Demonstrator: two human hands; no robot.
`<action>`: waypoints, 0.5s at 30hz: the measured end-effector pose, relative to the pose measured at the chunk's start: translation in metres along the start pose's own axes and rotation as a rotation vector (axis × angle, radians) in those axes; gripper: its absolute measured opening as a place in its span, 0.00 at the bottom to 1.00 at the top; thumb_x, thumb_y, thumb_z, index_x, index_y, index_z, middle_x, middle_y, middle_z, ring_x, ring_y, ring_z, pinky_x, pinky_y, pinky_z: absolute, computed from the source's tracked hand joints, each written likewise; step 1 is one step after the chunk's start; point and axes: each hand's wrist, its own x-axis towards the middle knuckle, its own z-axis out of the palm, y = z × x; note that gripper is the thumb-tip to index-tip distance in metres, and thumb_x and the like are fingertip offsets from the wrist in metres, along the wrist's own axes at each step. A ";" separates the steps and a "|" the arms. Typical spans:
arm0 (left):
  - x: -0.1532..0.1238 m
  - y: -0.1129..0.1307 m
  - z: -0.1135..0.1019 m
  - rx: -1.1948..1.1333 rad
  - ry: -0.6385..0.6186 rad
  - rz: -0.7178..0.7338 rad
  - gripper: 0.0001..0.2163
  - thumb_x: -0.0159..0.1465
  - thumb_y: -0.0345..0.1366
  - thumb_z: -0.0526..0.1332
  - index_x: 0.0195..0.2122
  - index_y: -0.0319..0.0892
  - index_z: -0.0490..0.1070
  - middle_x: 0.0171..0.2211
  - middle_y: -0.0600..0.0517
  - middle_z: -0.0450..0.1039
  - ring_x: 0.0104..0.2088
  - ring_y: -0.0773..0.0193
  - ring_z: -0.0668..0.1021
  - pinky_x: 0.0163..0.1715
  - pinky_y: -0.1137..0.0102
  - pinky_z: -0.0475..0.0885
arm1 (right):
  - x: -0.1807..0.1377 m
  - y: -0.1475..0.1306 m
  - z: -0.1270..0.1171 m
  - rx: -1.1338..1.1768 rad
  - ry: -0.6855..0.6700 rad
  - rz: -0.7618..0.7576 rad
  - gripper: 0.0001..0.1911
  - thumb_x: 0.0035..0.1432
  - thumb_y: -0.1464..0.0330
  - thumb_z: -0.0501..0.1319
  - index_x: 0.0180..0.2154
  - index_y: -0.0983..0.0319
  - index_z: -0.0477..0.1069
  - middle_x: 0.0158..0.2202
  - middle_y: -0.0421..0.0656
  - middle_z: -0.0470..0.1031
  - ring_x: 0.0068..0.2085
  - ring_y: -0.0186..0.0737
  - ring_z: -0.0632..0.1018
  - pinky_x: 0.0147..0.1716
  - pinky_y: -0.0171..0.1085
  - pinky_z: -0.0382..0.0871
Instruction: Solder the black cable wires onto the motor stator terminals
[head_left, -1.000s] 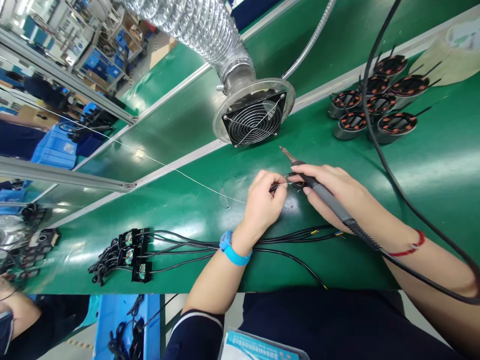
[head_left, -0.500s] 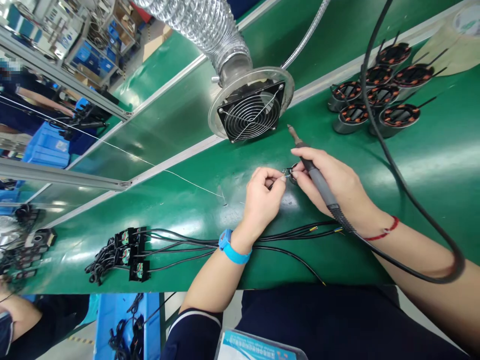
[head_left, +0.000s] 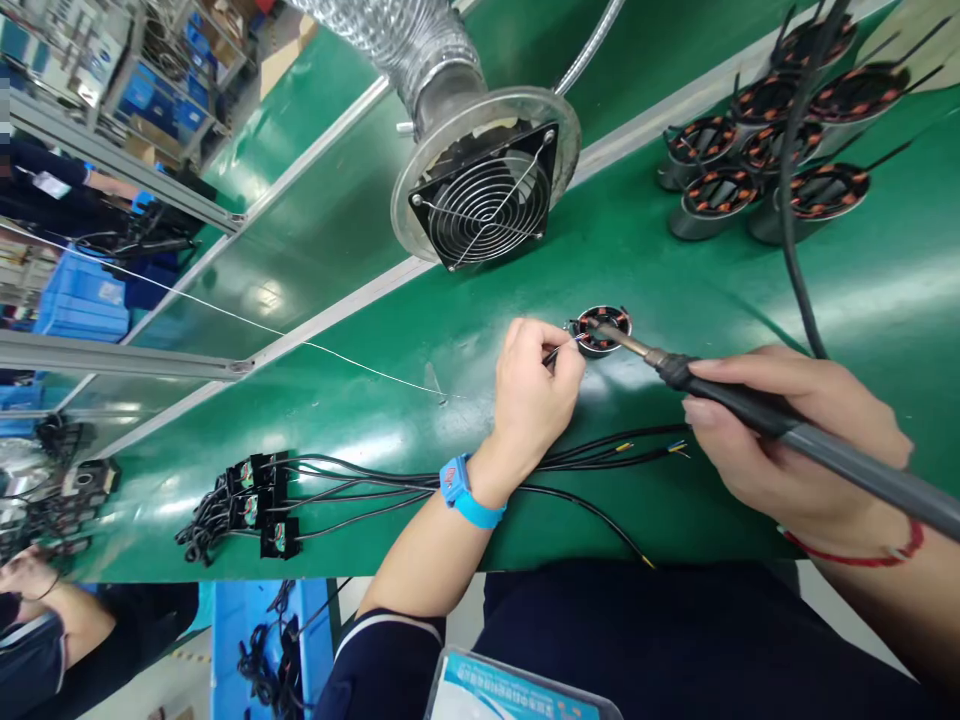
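Observation:
A motor stator (head_left: 627, 322), a round metal housing with copper windings, sits on the green bench in front of me. My left hand (head_left: 536, 380) is closed in a pinch at its left edge, on a thin silvery solder wire (head_left: 375, 374) that trails off to the upper left. A short black lead also shows by those fingers; whether they grip it too is unclear. My right hand (head_left: 802, 440) is wrapped round the handle of a soldering iron (head_left: 720, 400). The iron's tip lies over the stator's windings; contact cannot be made out.
A fume extractor fan (head_left: 491, 215) on a foil duct hangs beyond the stator. Several more stators (head_left: 814, 190) stand at the right back. Black cables (head_left: 405, 480) with small black boxes lie at the left front. A blue bin (head_left: 315, 640) is below the edge; a co-worker's arm shows at far left.
My right hand has drawn back to the right, and the iron's tip has swung from pointing up and away to lying over the stator. My left hand stays by the stator, which is now less covered.

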 end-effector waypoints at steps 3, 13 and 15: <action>0.000 -0.001 0.001 0.007 0.014 0.027 0.09 0.59 0.23 0.58 0.28 0.44 0.63 0.29 0.54 0.67 0.32 0.66 0.70 0.36 0.70 0.66 | -0.004 0.004 0.001 -0.006 0.020 0.006 0.11 0.61 0.72 0.65 0.45 0.55 0.73 0.34 0.44 0.81 0.30 0.42 0.81 0.28 0.39 0.77; 0.001 0.000 0.001 0.036 0.004 0.015 0.10 0.59 0.22 0.59 0.28 0.44 0.62 0.29 0.54 0.66 0.33 0.66 0.70 0.36 0.70 0.66 | -0.003 0.000 0.001 -0.055 -0.018 0.025 0.06 0.64 0.69 0.65 0.43 0.55 0.73 0.34 0.43 0.81 0.31 0.39 0.82 0.30 0.36 0.79; 0.001 0.000 0.001 0.046 0.004 0.012 0.10 0.59 0.22 0.59 0.29 0.44 0.61 0.29 0.54 0.67 0.33 0.66 0.70 0.36 0.70 0.66 | -0.003 0.000 0.000 -0.074 -0.025 0.019 0.05 0.64 0.68 0.65 0.43 0.56 0.73 0.34 0.43 0.82 0.32 0.40 0.83 0.31 0.36 0.80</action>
